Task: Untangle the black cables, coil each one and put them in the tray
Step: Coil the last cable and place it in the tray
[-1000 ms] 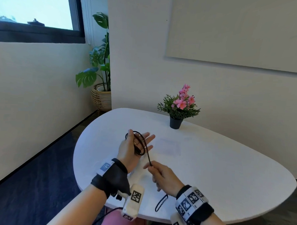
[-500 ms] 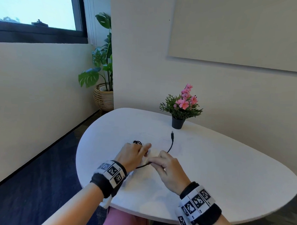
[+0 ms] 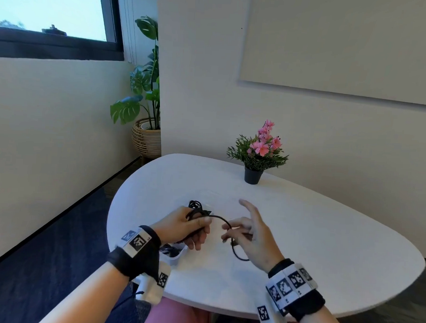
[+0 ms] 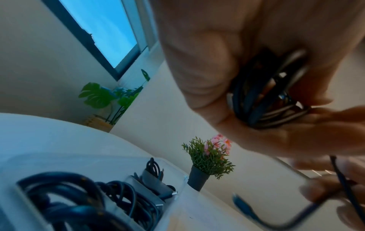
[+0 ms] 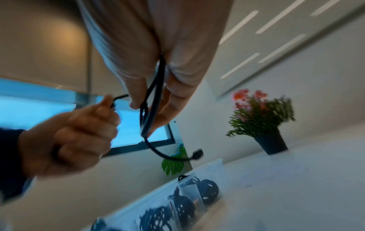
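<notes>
My left hand (image 3: 197, 227) grips a small coil of black cable (image 4: 272, 96) in its palm, thumb on top. From it the cable (image 3: 220, 218) arcs right to my right hand (image 3: 238, 232), which pinches it with index finger stretched out. Below that hand the free end curves down to a plug (image 5: 197, 154). A clear tray (image 3: 179, 255) lies under and behind my left hand. It holds several coiled black cables (image 4: 75, 192), also seen as dark coils (image 5: 207, 189) in the right wrist view. Both hands hover just above the white table (image 3: 325, 239).
A small black pot of pink flowers (image 3: 253, 175) stands at the table's far edge by the wall. A large leafy plant in a wicker basket (image 3: 147, 139) is on the floor at the far left. The table's rounded near edge runs close to my wrists.
My hands have drawn apart and lifted a little. The left hand has curled round the coil. The free end that stuck up toward the pot now hangs below my right hand.
</notes>
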`<move>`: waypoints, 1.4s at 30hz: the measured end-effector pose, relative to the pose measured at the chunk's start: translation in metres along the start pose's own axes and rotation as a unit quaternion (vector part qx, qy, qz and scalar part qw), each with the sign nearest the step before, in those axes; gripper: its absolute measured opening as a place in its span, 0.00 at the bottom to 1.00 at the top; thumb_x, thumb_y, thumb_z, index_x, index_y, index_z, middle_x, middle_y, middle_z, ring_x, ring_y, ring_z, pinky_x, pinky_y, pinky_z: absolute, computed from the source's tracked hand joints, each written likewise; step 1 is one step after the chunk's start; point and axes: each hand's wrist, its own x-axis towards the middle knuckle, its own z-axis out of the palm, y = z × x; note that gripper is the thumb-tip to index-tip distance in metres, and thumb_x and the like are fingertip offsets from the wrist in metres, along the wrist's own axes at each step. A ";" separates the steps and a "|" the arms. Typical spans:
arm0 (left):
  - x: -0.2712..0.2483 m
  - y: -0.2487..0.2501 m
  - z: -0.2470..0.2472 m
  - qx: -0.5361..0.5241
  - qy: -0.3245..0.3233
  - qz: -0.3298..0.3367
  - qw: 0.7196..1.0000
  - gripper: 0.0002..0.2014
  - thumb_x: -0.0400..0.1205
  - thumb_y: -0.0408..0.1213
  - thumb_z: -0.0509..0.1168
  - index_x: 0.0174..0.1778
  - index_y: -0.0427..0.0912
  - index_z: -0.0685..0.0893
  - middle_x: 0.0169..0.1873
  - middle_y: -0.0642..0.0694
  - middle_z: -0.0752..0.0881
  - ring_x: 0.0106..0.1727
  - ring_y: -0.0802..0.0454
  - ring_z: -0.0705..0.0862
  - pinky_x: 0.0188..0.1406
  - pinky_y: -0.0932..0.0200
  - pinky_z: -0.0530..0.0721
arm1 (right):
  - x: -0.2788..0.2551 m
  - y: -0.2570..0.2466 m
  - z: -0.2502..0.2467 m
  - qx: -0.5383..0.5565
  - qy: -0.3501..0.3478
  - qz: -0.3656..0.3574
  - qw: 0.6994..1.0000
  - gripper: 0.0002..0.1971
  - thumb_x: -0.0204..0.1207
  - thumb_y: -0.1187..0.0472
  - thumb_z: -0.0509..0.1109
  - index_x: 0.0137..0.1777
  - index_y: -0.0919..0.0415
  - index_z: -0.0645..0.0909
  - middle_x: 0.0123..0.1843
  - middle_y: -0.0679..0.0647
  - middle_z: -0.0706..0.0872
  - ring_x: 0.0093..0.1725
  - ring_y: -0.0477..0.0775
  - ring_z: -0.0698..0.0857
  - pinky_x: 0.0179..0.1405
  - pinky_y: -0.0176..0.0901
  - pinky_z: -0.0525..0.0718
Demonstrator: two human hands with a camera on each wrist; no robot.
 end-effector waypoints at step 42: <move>0.008 0.002 0.028 0.088 -0.073 -0.049 0.992 0.37 0.79 0.68 0.51 0.43 0.36 0.89 0.28 0.46 0.85 0.22 0.56 0.70 0.20 0.64 0.65 | 0.019 0.008 -0.038 -0.069 0.067 -0.036 0.995 0.10 0.79 0.60 0.68 0.46 0.44 0.86 0.37 0.48 0.82 0.37 0.41 0.79 0.43 0.34 0.78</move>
